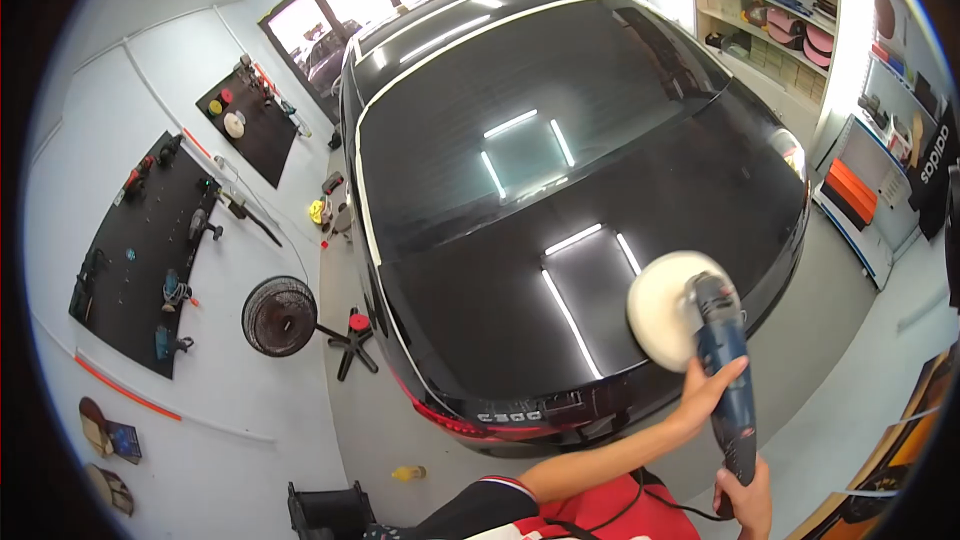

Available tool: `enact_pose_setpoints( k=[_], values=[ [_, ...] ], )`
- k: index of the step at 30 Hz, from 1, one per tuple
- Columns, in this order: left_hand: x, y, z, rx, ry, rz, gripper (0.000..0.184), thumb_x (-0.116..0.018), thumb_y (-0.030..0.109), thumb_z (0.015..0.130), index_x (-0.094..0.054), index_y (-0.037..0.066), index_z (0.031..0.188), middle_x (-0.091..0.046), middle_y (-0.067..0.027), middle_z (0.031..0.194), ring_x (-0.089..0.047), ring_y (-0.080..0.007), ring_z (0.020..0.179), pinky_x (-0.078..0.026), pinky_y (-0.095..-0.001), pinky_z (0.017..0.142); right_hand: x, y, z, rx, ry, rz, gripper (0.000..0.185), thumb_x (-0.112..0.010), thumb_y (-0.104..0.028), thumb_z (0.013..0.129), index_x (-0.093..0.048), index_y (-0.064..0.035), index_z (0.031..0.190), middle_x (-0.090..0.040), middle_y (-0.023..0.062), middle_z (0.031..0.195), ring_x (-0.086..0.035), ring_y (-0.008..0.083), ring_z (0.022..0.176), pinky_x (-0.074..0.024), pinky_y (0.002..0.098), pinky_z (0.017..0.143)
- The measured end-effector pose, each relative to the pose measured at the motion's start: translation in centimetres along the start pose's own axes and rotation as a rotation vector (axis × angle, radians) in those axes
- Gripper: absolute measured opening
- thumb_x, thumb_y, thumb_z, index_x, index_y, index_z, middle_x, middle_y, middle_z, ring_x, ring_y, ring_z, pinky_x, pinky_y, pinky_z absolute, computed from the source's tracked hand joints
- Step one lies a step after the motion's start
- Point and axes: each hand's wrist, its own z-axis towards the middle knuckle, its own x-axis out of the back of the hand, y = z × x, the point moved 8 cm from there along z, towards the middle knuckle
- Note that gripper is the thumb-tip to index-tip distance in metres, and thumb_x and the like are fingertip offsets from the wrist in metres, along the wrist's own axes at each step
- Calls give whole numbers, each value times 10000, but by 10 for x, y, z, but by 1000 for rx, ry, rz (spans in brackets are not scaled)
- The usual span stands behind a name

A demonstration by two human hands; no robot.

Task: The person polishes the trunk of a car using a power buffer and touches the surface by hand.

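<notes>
A dark blue car polisher (735, 418) with a round cream-white pad (660, 310) is in both my hands. My left hand (705, 398) wraps round the front of its body, just behind the head. At the rear handle, my right hand (748, 502) is closed, with a black cord (685, 508) close by. The pad lies over the right rear part of a glossy black car's trunk lid (480, 315) and looks slightly tilted. Whether it touches the paint I cannot tell. Pale masking tape (366, 190) runs along the rear window's edges.
A black fan (281, 316) stands left of the car, near a tool board (150, 250) on the wall. A yellow bottle (408, 473) lies on the floor by a black chair-like object (328, 508). Shelves (765, 15) stand at the back right, an orange-fronted rack (850, 193) nearer.
</notes>
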Motion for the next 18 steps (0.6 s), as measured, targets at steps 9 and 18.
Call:
enact_pose_setpoints(
  k=[9,18],
  values=[
    [80,11,-52,-229,329,-91,448,-752,194,914,-502,12,1239,-642,-88,1033,-656,-178,888,-561,-341,821,-5,-7,39,365,-350,-275,457,-791,-239,862,-610,-2,1209,-691,106,902,-643,189,780,-539,370,729],
    [-18,-6,-6,-100,309,-110,533,-651,206,965,-392,-1,1383,-601,-189,1254,-655,-293,1091,-582,-474,919,96,-24,80,225,-453,-283,506,-791,-230,864,-587,27,1249,-715,203,1004,-699,294,854,-542,391,780]
  ],
)
